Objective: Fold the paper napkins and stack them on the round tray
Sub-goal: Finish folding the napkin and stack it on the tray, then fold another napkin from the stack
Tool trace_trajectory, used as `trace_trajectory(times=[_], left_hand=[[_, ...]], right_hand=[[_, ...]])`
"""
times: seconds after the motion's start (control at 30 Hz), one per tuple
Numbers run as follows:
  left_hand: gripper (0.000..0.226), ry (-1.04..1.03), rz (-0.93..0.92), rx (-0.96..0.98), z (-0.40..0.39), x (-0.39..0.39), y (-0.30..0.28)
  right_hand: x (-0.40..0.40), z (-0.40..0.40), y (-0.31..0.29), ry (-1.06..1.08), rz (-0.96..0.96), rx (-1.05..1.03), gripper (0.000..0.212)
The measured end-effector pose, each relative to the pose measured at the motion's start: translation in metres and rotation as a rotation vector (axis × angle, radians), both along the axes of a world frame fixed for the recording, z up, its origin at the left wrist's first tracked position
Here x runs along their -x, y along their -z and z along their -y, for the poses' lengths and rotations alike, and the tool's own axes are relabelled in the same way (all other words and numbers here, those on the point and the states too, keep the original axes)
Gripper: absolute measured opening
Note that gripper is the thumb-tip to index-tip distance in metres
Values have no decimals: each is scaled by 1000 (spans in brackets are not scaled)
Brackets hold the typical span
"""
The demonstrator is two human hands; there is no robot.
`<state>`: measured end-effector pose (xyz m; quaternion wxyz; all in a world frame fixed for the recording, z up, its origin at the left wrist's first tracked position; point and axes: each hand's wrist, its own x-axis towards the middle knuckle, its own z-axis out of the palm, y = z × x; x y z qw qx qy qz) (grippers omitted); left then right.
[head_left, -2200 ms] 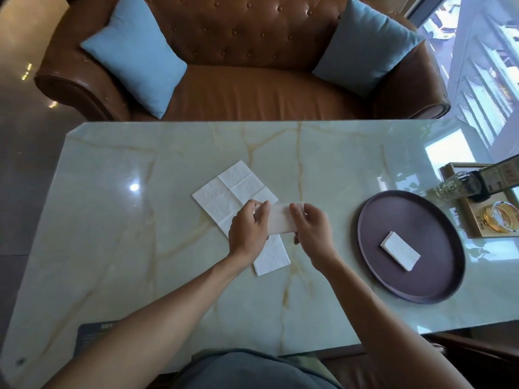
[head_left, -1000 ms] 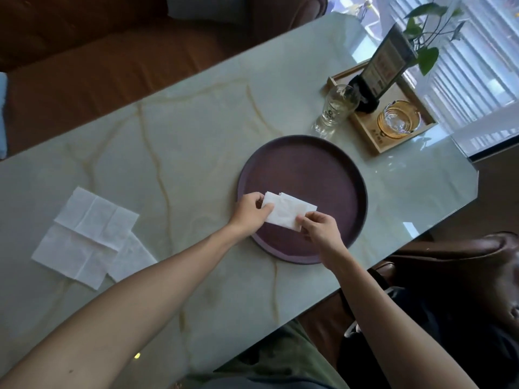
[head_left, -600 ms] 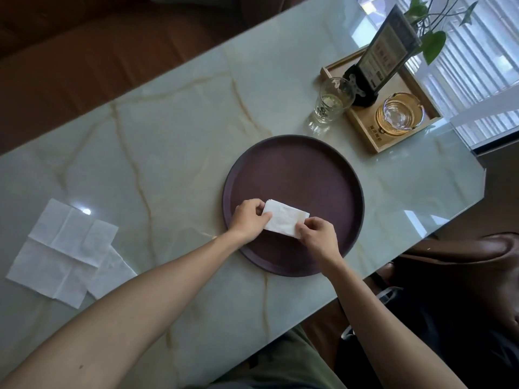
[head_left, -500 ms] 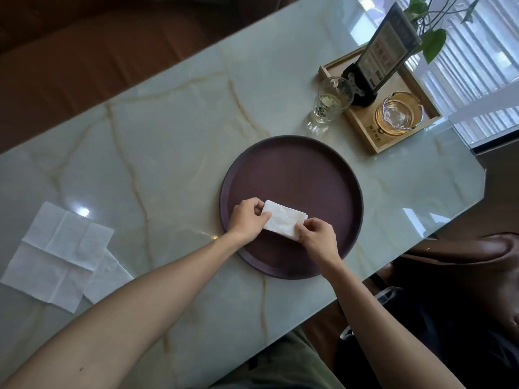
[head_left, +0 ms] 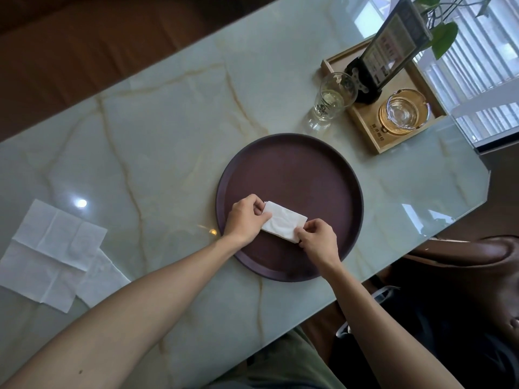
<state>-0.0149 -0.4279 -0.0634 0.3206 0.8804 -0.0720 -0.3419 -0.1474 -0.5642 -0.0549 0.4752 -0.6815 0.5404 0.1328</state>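
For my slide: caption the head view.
Both hands, left and right, set a folded napkin on the tray.

A pale green marble table point(head_left: 174, 141) with tan veins carries everything. The round tray point(head_left: 297, 167) lies on it under the spot where both hands pinch the folded paper. Well to the left of that grip lie two unfolded napkins point(head_left: 53, 254), one partly over the other. Beyond the grip and to its right stands a drinking glass point(head_left: 331, 101), just beside a wooden tray point(head_left: 393, 141) near the table's far corner.
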Motion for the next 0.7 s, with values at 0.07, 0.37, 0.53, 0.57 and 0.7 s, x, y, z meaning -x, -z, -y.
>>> trace_trajectory(times=[0.07,0.37,0.53,0.57,0.7], left_hand=[[18,-12,6,-3,1,0,-1],[19,-17,28,-67,-2,-6,-4],[5,-44,51,-86,-26,-17,-13],[6,-57,48,-96,-34,-20,-17],[8,-113,59,-60,-73,-29,-31]], right_hand=[[0,0,-1,-12,-23,13,10],[-3,0,-15,-101,-178,113,25],[-18,-3,-41,-71,-116,219,23],[-24,-5,-46,-83,-79,217,22],[-58,-23,-59,-190,68,127,14]])
